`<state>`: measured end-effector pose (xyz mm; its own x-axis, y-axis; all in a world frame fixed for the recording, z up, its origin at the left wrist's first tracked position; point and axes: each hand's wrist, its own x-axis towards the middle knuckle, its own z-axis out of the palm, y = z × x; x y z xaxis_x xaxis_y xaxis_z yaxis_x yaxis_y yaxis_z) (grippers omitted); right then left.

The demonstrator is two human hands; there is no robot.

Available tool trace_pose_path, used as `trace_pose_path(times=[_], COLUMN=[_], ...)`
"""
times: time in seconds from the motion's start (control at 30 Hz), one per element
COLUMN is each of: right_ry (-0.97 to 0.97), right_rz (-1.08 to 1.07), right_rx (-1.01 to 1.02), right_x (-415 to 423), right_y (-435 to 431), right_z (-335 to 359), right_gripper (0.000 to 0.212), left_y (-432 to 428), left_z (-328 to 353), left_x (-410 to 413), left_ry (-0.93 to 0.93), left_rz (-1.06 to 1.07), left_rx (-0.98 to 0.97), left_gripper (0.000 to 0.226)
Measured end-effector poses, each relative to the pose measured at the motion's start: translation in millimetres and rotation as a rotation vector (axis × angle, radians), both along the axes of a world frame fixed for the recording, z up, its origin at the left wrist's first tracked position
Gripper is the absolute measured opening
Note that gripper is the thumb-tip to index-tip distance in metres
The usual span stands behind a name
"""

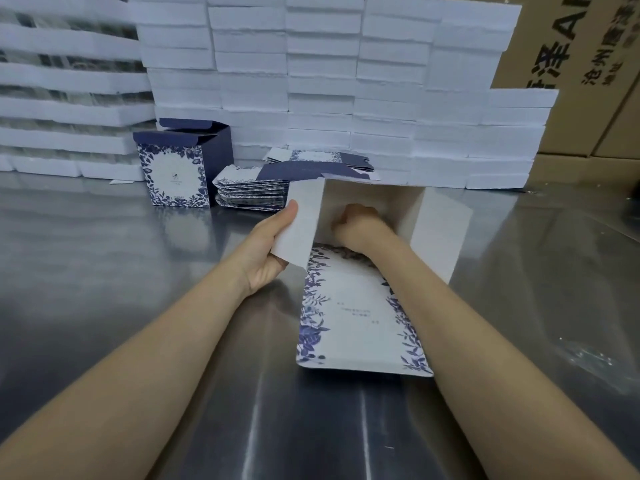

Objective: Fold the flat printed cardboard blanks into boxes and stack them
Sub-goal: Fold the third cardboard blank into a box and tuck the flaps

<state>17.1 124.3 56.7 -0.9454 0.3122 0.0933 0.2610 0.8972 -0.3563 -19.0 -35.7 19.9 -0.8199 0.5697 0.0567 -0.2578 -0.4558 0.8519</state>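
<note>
A half-formed box (pixel 360 306) with blue leaf print lies on its side on the steel table, its open end facing away from me. My left hand (pixel 270 244) grips its grey left flap (pixel 304 220) between thumb and fingers. My right hand (pixel 356 220) reaches inside the open box as a closed fist against the inner wall. A pile of flat printed blanks (pixel 252 188) lies behind, a second pile (pixel 318 159) further back. One finished box (pixel 180 168) stands upright at the left with its navy lid flaps up.
A wall of stacked white foam pieces (pixel 322 81) runs across the back of the steel table (pixel 104 254). Brown shipping cartons (pixel 588 64) stand at the right. Crumpled clear plastic (pixel 595 362) lies near the right edge.
</note>
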Motion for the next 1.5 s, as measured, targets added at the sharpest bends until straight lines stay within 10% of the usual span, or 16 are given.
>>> trace_pose_path(times=[0.33,0.53,0.73,1.2,1.5], right_ry=[-0.098,0.194,0.536,0.62,0.223], right_rz=[0.131,0.296,0.13,-0.117,-0.065], right_rx=[-0.089,-0.531,-0.004,-0.041,-0.505], right_x=[15,52,61,52,69], right_y=[-16,-21,20,24,25], right_z=[26,85,88,84,98], right_gripper=[0.028,0.018,0.033,0.015,0.02], left_y=[-1,-6,-4,-16,-3], left_z=[3,2,-1,5,-3], left_x=[-4,-4,-1,-6,7], left_ry=[-0.061,-0.035,-0.07,-0.128,0.126], left_rz=[0.181,0.374,0.315,0.322,0.293], left_rx=[0.187,0.192,0.241,0.288,-0.001], left_gripper=[0.023,0.015,0.015,0.068,0.06])
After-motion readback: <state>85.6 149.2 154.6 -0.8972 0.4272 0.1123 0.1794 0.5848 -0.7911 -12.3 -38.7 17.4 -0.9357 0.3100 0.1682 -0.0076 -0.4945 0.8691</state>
